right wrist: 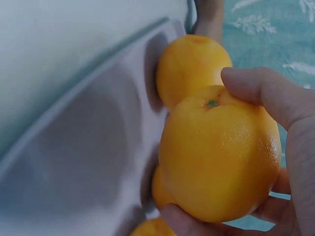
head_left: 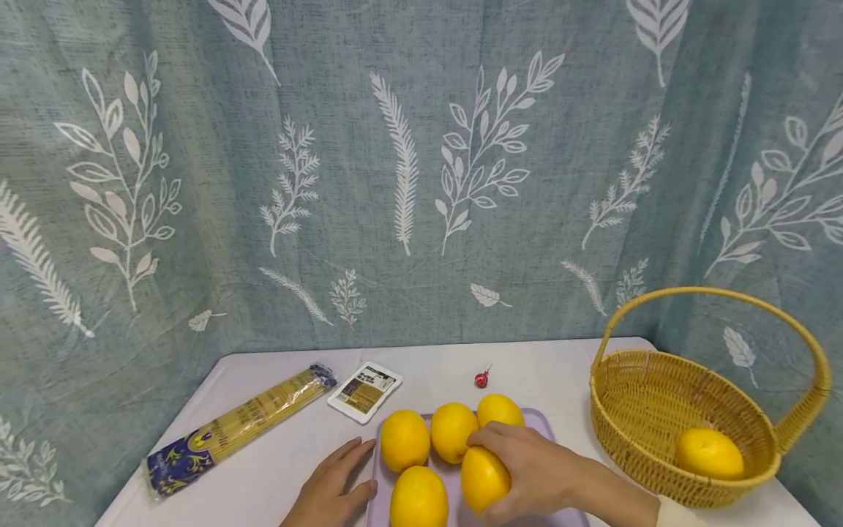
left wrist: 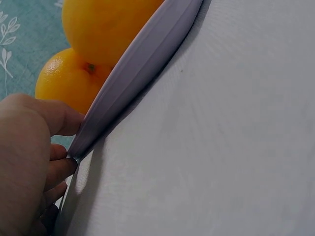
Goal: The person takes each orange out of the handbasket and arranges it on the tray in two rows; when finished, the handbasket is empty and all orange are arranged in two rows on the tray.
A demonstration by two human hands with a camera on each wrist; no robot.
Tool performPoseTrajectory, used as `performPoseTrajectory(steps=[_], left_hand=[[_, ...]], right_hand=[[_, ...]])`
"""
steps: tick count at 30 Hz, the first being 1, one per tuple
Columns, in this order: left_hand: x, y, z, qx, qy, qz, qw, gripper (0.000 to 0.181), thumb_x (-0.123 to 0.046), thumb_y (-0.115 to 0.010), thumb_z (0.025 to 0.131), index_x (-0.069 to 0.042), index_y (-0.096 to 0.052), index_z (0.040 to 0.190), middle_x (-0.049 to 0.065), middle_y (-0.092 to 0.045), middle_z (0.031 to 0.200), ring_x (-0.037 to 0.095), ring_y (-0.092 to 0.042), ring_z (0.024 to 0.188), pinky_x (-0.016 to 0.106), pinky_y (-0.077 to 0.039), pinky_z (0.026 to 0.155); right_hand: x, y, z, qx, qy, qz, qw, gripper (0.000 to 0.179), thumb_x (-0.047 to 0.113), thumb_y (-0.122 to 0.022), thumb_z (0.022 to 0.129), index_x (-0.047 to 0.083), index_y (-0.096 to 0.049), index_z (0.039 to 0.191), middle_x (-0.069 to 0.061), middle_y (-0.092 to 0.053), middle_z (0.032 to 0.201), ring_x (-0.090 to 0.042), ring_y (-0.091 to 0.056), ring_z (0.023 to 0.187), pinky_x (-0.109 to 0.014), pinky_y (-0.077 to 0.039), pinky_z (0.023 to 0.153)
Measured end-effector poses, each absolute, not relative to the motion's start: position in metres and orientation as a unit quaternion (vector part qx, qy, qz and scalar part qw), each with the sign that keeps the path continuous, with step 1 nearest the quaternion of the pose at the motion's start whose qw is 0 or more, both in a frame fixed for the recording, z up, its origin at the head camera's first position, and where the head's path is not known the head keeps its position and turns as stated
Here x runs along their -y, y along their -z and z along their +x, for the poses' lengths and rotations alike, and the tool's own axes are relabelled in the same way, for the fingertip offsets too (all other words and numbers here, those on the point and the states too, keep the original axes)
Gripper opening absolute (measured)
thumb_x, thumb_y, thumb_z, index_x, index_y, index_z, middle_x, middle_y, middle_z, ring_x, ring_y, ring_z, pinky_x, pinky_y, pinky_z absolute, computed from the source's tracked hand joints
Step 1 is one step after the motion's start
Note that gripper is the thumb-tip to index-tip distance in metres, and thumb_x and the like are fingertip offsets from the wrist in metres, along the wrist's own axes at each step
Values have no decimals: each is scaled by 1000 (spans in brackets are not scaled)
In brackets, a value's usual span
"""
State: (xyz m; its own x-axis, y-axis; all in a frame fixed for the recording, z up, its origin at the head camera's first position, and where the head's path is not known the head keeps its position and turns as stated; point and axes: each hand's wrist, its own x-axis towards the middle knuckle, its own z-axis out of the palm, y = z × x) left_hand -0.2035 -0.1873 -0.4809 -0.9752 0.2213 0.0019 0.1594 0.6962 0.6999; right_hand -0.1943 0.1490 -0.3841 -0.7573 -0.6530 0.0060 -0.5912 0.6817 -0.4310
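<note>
My right hand (head_left: 530,468) grips an orange (head_left: 484,479) between thumb and fingers, over the lilac tray (head_left: 541,420). In the right wrist view the held orange (right wrist: 219,157) shows its green stem end toward the camera. Several other oranges sit in the tray, among them a near one (head_left: 419,499) and a back-left one (head_left: 405,440). Against the tray's left edge rests my left hand (head_left: 334,486), its thumb and fingertips touching the rim. The left wrist view shows that tray rim (left wrist: 133,64) close to the fingers, with oranges behind it.
A wicker basket (head_left: 648,439) with a tall handle stands at the right, one orange (head_left: 709,454) inside it. At the left lie a long pasta packet (head_left: 240,428) and a flat white-edged pack (head_left: 365,391). A small red-wrapped lollipop (head_left: 481,379) lies behind the tray.
</note>
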Motion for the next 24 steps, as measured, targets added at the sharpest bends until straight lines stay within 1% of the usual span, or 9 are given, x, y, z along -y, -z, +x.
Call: performPoseTrajectory(steps=[3,8,10,12,14,17,20,21,24], left_hand=[[186,481,-203,-920,-377,101,43,61,-33,-74,89,-10,-57,143,24,-47,151,50,-41,138,73,-31,110],[186,481,-204,-920,-377,102,40,61,-33,-74,89,-9,-57,143,24,-47,150,50,-42,138,73,-31,110],[186,481,-204,-920,-377,103,39,61,-33,-74,89,-9,-57,143,24,-47,150,50,-42,138,73,-31,110],[186,481,-204,-920,-376,102,40,61,-33,-74,89,-9,-57,143,24,-47,151,50,-42,138,73,-31,110],[186,481,-203,-920,-376,100,42,61,-33,-74,90,-9,-56,143,24,-46,151,50,-41,139,73,-31,110],[186,481,-203,-922,-373,97,41,61,-33,-74,90,-10,-56,144,23,-46,152,50,-41,139,73,-31,110],[186,481,-203,-924,-369,91,40,61,-32,-74,90,-11,-56,144,22,-46,152,49,-40,139,73,-31,109],[185,481,-203,-925,-368,90,40,61,-32,-74,90,-11,-56,144,22,-46,152,49,-40,139,73,-31,109],[184,480,-202,-927,-364,88,39,60,-30,-74,90,-11,-56,144,22,-46,152,49,-41,139,73,-32,109]], right_hand=[[-145,389,-193,-912,212,-342,83,76,54,-81,73,18,-58,136,10,-58,123,-4,-53,99,-27,-51,83],[-139,398,-191,-915,212,-325,110,81,64,-77,75,24,-56,142,5,-55,139,-10,-53,116,-41,-52,98],[-137,401,-190,-914,207,-331,111,81,66,-75,77,24,-54,144,4,-52,143,-13,-53,120,-45,-50,103],[-137,404,-190,-911,205,-343,104,81,66,-73,80,23,-53,145,4,-52,144,-13,-53,121,-45,-50,104],[-138,406,-191,-904,205,-363,92,79,64,-72,83,20,-53,146,3,-52,143,-12,-54,120,-43,-51,103],[-140,408,-193,-893,216,-384,88,77,62,-71,86,17,-52,146,2,-53,142,-6,-55,111,-34,-54,95],[-141,408,-193,-886,230,-393,94,75,60,-72,87,16,-53,144,2,-55,139,-2,-55,100,-25,-54,84],[-141,408,-193,-886,230,-392,96,74,60,-72,87,16,-54,143,2,-55,138,-2,-54,98,-24,-53,81],[-141,407,-191,-890,224,-385,103,70,61,-71,87,17,-56,140,4,-57,135,-2,-54,95,-24,-51,80]])
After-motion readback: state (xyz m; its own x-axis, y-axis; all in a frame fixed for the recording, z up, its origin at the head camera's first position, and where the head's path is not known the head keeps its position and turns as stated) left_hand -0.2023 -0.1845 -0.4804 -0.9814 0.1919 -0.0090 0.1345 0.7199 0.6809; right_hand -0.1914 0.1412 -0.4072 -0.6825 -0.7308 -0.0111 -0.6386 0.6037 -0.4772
